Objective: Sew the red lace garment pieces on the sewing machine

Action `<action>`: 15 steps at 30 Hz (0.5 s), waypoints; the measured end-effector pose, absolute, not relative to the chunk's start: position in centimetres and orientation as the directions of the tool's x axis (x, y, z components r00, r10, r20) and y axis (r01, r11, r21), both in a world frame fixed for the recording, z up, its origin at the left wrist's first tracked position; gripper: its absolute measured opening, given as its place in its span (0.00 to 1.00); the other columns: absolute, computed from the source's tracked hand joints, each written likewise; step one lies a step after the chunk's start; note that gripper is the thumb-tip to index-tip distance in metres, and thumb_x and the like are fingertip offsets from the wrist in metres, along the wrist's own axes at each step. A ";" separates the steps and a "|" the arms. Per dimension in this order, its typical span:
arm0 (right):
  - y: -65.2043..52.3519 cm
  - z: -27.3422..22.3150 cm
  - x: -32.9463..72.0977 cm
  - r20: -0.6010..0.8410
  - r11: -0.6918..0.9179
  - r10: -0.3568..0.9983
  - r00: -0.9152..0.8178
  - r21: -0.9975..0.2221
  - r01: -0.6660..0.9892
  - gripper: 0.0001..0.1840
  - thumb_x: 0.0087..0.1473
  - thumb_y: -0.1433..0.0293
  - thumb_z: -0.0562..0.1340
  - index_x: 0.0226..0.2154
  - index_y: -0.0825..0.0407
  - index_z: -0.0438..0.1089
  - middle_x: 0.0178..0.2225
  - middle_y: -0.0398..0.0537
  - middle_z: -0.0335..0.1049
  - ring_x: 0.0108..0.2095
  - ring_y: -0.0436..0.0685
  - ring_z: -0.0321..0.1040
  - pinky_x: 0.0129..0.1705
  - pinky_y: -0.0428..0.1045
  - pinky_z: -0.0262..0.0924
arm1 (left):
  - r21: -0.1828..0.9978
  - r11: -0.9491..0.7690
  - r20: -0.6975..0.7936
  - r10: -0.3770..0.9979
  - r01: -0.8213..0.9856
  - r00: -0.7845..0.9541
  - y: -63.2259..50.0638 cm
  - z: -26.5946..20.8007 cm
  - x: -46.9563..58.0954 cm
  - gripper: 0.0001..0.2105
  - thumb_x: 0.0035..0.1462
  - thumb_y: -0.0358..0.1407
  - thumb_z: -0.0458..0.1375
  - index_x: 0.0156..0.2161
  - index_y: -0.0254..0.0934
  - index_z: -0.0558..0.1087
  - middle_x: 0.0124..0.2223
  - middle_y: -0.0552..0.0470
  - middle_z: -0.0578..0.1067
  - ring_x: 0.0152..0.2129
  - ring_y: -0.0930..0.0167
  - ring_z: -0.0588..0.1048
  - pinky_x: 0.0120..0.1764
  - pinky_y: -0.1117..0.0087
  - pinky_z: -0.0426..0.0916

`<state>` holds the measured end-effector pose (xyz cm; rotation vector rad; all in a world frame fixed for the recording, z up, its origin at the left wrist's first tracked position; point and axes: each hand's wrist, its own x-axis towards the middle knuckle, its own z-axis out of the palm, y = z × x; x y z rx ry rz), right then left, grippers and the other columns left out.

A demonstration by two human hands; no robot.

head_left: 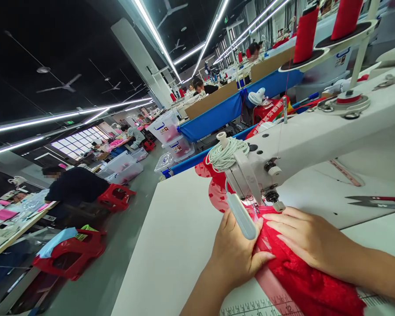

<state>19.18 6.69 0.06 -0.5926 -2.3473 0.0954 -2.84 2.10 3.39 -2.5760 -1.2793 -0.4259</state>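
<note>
Red lace fabric (311, 281), with a smooth pinkish strip along its left side, runs under the needle area of a white sewing machine (316, 136). My left hand (232, 254) rests on the fabric's left edge, thumb spread from the fingers; some fingertips are hidden behind a pale grey lever-like piece (241, 216). On the right, my right hand (307, 239) lies over the lace with fingers stretched toward the needle; its thumb is hidden. Beyond the needle, a red patterned scalloped piece (217, 193) lies on the table. A pale green cord coil (227, 153) hangs on the machine head.
Thread snips (378, 202) lie right of the machine on the white table (171, 232). A printed ruler scale (250, 306) runs along the near edge. Red thread cones (305, 37) stand above. Red stools (72, 254), plastic boxes (166, 127) and seated people fill the workshop beyond.
</note>
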 end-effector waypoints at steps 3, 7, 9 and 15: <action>6.6 -0.1 19.3 0.601 0.897 0.442 -0.666 -0.267 0.354 0.20 0.60 0.78 0.47 0.41 0.54 0.74 0.41 0.48 0.77 0.38 0.58 0.68 0.37 0.51 0.71 | -0.045 -0.632 0.274 0.737 0.774 0.618 2.1 3.7 -2.3 0.23 0.64 0.45 0.51 0.52 0.26 0.72 0.45 0.36 0.75 0.44 0.57 0.73 0.42 0.57 0.74; 6.5 -0.9 19.1 0.584 0.871 0.489 -0.647 -0.289 0.398 0.21 0.59 0.79 0.48 0.44 0.54 0.73 0.39 0.49 0.76 0.36 0.60 0.66 0.34 0.53 0.70 | -0.047 -0.678 0.294 0.692 0.733 0.659 2.1 4.1 -1.7 0.18 0.62 0.31 0.46 0.51 0.23 0.71 0.46 0.36 0.75 0.43 0.59 0.75 0.42 0.59 0.76; 6.5 -1.3 19.1 0.595 0.870 0.488 -0.639 -0.271 0.412 0.22 0.58 0.80 0.48 0.44 0.55 0.73 0.38 0.50 0.76 0.35 0.60 0.66 0.34 0.54 0.70 | -0.065 -0.681 0.310 0.681 0.729 0.663 2.0 4.1 -1.5 0.17 0.62 0.27 0.44 0.49 0.24 0.72 0.44 0.37 0.76 0.39 0.62 0.76 0.38 0.63 0.76; 6.5 -0.8 19.1 0.682 0.875 0.446 -0.579 -0.197 0.441 0.22 0.54 0.81 0.49 0.41 0.55 0.75 0.37 0.50 0.77 0.35 0.60 0.69 0.33 0.53 0.71 | -0.132 -0.679 0.282 0.672 0.722 0.684 1.5 4.4 -2.1 0.21 0.67 0.39 0.44 0.54 0.28 0.71 0.44 0.37 0.77 0.33 0.62 0.77 0.31 0.61 0.76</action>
